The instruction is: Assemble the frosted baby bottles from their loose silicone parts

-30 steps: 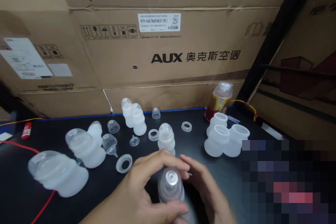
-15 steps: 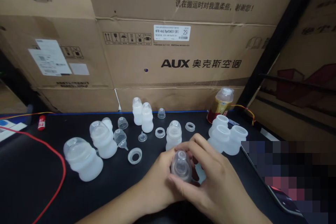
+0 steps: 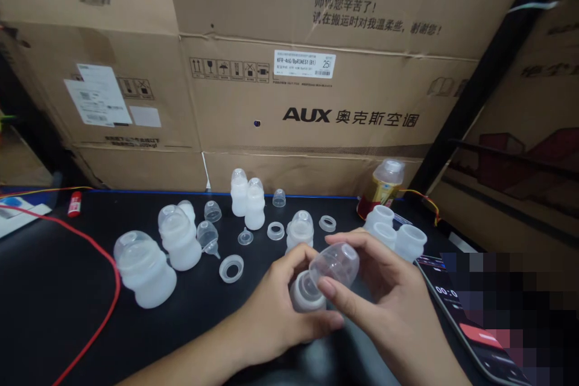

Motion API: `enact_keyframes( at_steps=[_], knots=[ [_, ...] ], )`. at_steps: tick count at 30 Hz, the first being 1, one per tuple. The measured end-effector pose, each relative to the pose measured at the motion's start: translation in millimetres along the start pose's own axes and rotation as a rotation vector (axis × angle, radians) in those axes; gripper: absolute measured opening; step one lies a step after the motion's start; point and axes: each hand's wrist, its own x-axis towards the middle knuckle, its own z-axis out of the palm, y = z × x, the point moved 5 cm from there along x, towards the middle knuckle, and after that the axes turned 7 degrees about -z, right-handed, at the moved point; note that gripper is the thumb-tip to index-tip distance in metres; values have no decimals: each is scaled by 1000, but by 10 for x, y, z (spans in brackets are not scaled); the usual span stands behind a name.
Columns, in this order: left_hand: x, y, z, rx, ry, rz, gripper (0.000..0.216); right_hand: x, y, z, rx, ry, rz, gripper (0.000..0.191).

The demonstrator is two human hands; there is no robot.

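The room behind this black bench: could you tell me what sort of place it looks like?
Probably a stockroom or small packing workshop. Large air-conditioner cartons with shipping labels are stacked behind the black worktop, which holds many loose silicone bottles, rings and caps. The left hand holds a bottle, the right hand its clear cap.

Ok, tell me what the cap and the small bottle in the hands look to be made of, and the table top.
Cap: clear, hard-looking plastic, glossy; fingers show through its dome. Small bottle: milky, translucent, matte body, likely silicone or soft plastic; the look leaves it open. The left hand holds the bottle, the right hand the cap. Table top: black, smooth, faintly reflective; material unclear.
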Motion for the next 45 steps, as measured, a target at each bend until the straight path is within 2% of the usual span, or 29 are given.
enact_keyframes(
  at_steps=[2,4,6,8,12,15,19,22,28,32,35,37,39,42,45],
  knots=[
    [-27,66,-64,56,27,42,46,0,35,-51,40,6,-12,32],
    [-57,160,-131,122,58,115,47,-12,122,-142,49,71,1,32],
    [-83,259,-180,194,88,197,42,-32,234,-237,42,141,23,34],
    [-100,345,-207,268,119,258,32,-31,322,-299,35,157,31,35],
    [-98,444,-206,330,124,273,13,115,281,-353,-17,94,-8,33],
    [-95,467,-181,338,83,212,9,325,103,-341,-76,8,-66,31],
    [-110,489,-177,349,85,175,6,512,-40,-268,-88,-54,-219,30],
    [-123,512,-206,326,123,227,6,480,73,-208,-65,-45,-299,35],
    [-137,500,-212,324,125,262,12,301,384,-124,-110,-86,-315,43],
    [-128,551,-235,376,144,295,12,314,409,-135,-89,-88,-275,40],
    [-159,641,-351,436,237,333,8,335,363,-169,-213,-119,-285,37],
    [-234,665,-447,520,299,341,9,305,355,-190,-337,-201,-276,36],
    [-358,605,-534,627,345,327,12,221,386,-225,-453,-278,-254,35],
    [-600,376,-625,821,397,350,18,48,485,-318,-599,-244,-243,33],
    [-771,62,-642,1084,338,391,22,-99,632,-341,-714,-238,-262,30]
  ],
)
